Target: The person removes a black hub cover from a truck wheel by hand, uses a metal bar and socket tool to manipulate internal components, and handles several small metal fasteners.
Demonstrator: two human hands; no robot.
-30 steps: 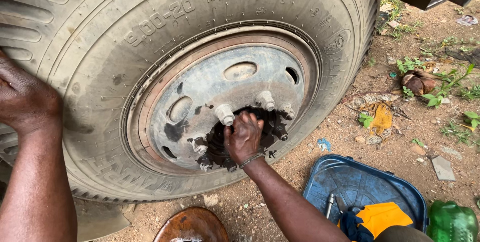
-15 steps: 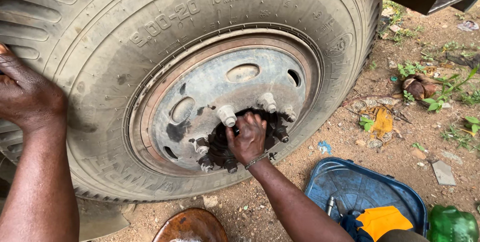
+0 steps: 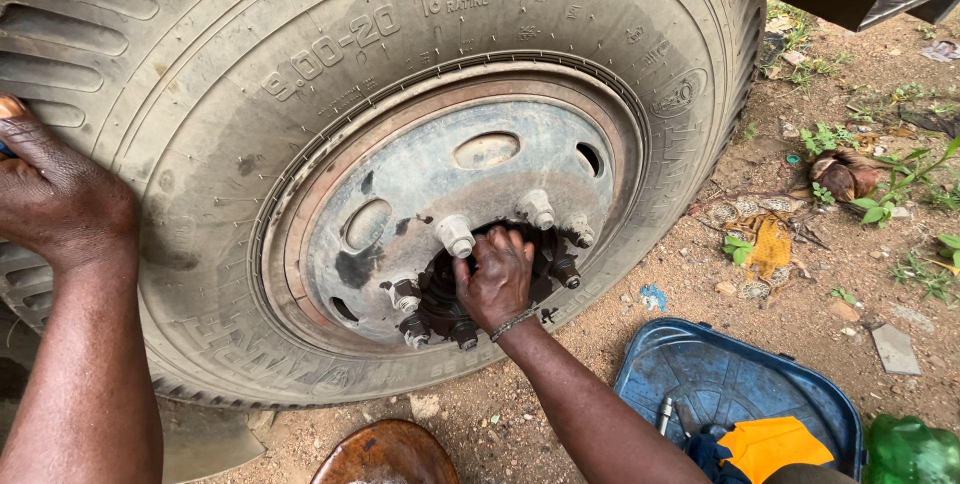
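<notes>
Right hand was at the centre of the wheel hub, fingers curled and closed around something in the dark greasy middle of it (what exactly they pinched was hidden by the hand itself); a thin bracelet sat on the wrist just below the hub. Around the hub stood the wheel nuts on their studs: one pale nut touching the thumb side of the hand, another pale nut just above the hub, and darker ones to the right of and below it. The hub sat in a grey, scuffed steel rim with oval holes, ringed with rust, and outside that the big dusty tyre with raised sidewall lettering. Left hand lay far out from the hub on the tyre's tread edge, palm down, fingers bent and pressed flat against the rubber, holding nothing that could be seen. Below and right of the hub, on the sandy ground, lay a blue plastic tray holding a metal tool and an orange cloth; a green bottle was just beside it. Straight below the hub, a brown rounded object showed at the frame edge. Well to the right of the hub were dry leaves and small weeds.
</notes>
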